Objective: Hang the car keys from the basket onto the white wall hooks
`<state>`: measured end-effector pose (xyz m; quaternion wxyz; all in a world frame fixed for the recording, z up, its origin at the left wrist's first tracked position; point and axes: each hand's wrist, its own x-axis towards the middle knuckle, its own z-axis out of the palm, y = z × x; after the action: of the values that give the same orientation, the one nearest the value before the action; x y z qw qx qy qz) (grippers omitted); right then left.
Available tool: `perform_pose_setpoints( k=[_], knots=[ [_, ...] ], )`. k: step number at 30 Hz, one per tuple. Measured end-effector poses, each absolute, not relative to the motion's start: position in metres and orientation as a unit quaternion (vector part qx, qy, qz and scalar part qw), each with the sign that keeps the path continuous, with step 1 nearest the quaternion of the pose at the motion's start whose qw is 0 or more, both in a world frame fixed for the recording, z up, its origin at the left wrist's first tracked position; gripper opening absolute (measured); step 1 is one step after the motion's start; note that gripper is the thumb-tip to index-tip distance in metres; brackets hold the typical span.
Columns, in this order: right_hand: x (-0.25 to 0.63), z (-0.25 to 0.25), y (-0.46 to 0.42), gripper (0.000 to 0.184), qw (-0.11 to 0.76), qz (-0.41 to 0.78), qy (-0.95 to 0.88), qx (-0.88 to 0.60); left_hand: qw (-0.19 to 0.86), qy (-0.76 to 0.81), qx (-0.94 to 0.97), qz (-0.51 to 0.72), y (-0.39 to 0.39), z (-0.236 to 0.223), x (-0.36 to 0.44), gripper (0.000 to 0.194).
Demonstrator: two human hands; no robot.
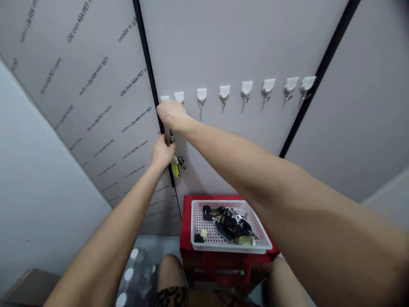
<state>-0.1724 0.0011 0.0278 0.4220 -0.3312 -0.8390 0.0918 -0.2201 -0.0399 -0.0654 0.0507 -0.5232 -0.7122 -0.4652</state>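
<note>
My right hand (172, 114) is closed at the leftmost white wall hook (165, 98), its fingers curled and hiding the hook's lower part. What those fingers grip is hidden. Just below, my left hand (163, 152) is closed beside a patterned strap and a bunch of keys (176, 166) with a yellow-green tag, which hangs against the wall. The thumb lies against the bunch, though the exact hold is partly covered. Below on the right, a white plastic basket (231, 247) contains several more keys and key fobs (228, 224).
A row of several white hooks (224, 91) runs rightward along the grey wall panel (249, 38). The basket stands on a red box (188, 200). Black strips (148, 59) divide the panels; the left panel bears printed text. Bottles with white caps (129, 273) stand low at the left.
</note>
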Motion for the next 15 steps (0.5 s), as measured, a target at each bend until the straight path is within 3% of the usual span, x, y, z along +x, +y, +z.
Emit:
perform_pose_setpoints(
  k=[4,9,15],
  knots=[
    [-0.139,0.016,-0.017,0.028,0.303,-0.122,-0.893,-0.311,0.114,-0.672,-0.518,-0.517,-0.058,-0.091,-0.215,0.035],
    [-0.084,-0.054,-0.016,0.021,0.222,-0.111,-0.909,-0.335,0.014,-0.658,-0.546,-0.519,-0.063,-0.128,-0.207,0.026],
    [-0.039,-0.172,-0.015,0.02,0.071,-0.008,-0.934,-0.349,-0.002,-0.662,-0.517,-0.543,-0.07,-0.165,-0.184,0.029]
  ],
)
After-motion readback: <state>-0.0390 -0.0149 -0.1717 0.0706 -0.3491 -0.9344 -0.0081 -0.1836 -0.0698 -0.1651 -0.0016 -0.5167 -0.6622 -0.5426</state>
